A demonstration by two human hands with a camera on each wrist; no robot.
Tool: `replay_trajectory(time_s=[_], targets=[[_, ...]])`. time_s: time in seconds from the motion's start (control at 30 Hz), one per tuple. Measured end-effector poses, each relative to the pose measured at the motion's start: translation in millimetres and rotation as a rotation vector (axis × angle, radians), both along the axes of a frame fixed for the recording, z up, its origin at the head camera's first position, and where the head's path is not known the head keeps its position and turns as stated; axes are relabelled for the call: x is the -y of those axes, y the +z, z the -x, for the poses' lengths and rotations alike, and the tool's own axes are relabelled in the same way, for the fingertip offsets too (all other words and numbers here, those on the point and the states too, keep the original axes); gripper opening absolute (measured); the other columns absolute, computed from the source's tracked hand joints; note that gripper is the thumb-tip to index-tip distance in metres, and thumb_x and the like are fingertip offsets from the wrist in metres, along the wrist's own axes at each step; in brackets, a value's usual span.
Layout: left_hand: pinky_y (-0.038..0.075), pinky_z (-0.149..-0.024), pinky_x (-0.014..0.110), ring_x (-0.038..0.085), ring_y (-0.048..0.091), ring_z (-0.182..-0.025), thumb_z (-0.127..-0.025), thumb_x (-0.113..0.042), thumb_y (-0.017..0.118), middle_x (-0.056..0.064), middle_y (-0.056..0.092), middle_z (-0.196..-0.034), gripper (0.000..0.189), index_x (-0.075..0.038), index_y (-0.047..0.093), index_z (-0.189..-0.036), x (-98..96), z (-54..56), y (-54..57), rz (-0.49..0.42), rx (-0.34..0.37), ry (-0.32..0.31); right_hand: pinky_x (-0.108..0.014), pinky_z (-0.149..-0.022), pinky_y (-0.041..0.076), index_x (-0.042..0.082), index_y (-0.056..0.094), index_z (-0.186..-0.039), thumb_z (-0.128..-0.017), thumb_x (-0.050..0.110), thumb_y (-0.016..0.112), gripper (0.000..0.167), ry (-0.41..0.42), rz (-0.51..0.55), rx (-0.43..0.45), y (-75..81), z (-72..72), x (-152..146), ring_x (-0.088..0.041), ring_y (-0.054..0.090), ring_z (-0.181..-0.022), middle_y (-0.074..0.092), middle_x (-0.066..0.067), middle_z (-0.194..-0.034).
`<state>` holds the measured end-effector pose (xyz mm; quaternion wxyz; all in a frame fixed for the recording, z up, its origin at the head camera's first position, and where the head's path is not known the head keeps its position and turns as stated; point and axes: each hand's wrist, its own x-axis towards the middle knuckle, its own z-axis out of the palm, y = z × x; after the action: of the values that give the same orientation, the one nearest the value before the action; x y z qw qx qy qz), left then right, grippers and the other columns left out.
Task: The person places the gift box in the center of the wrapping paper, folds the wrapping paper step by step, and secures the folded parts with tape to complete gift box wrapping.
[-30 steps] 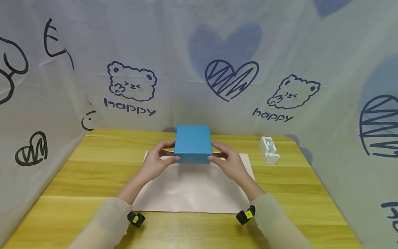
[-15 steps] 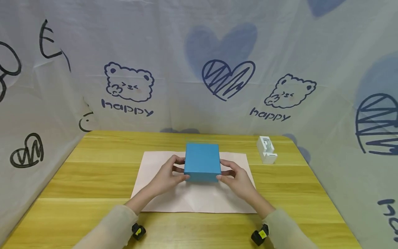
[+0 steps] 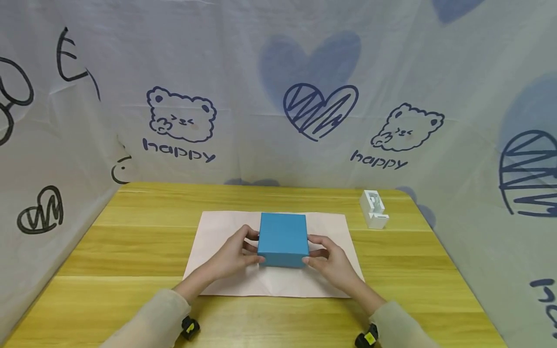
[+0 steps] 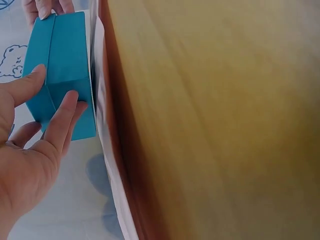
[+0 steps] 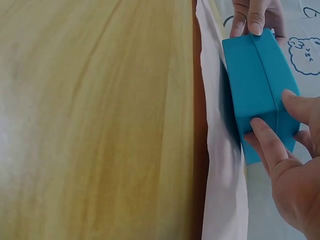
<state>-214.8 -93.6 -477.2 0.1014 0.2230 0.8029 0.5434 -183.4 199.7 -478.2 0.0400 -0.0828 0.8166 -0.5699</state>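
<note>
A square blue box (image 3: 283,234) is held level between both hands over a pale pink sheet of paper (image 3: 322,285). My left hand (image 3: 232,253) grips its left side, with the thumb at the near corner and the fingers along the side. On the opposite side my right hand (image 3: 334,261) grips it in the same way. The left wrist view shows a seam running round the blue box (image 4: 65,50) below its top. In the right wrist view the box (image 5: 252,75) sits close to the paper (image 5: 225,195); whether it touches is hard to tell.
The sheet lies on a yellow wood-grain table (image 3: 130,256). A small white box-like object (image 3: 374,210) with a cut-out stands at the back right. White cloth (image 3: 261,145) with bear and heart drawings hangs behind and at both sides.
Both hands have brought the blue box nearer and lower, from the back edge of the paper to over its middle. The grip on it looks the same.
</note>
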Motion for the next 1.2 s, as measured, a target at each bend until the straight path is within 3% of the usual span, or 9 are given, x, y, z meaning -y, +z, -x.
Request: replay_trajectory(time_s=[0.4,0.9,1.2], targets=[[0.061,-0.085,0.029,0.030,0.069,-0.110,-0.091,-0.004,0.080,0.023,0.055,-0.139,0.044,-0.001,0.050,-0.123,1.1,0.0,-3.0,0.041,0.005,-0.010,-0.029,-0.081,0.062,0.008,0.060,-0.140,-0.092,0.004,0.078,0.052,-0.013,0.006,0.038,-5.5,-0.1,2.8,-0.028,0.068,-0.112,0.051,-0.013,-0.153],[0.061,-0.086,0.029,0.029,0.068,-0.110,-0.091,-0.005,0.080,0.022,0.055,-0.138,0.047,-0.001,0.048,-0.124,1.5,-1.1,-4.5,0.061,0.004,-0.028,-0.029,-0.083,0.062,0.005,0.054,-0.144,-0.094,0.003,0.075,0.055,0.028,0.015,0.043,-9.8,0.0,0.9,-0.032,0.067,-0.115,0.052,-0.019,-0.148],[0.060,-0.089,0.032,0.030,0.068,-0.111,-0.092,-0.007,0.080,0.023,0.054,-0.140,0.047,-0.001,0.047,-0.126,1.2,-3.4,-4.7,0.081,-0.012,-0.027,-0.031,-0.083,0.062,0.008,0.057,-0.143,-0.094,0.003,0.076,0.053,0.003,0.017,0.046,-12.0,0.1,2.2,-0.030,0.066,-0.115,0.055,-0.014,-0.146]])
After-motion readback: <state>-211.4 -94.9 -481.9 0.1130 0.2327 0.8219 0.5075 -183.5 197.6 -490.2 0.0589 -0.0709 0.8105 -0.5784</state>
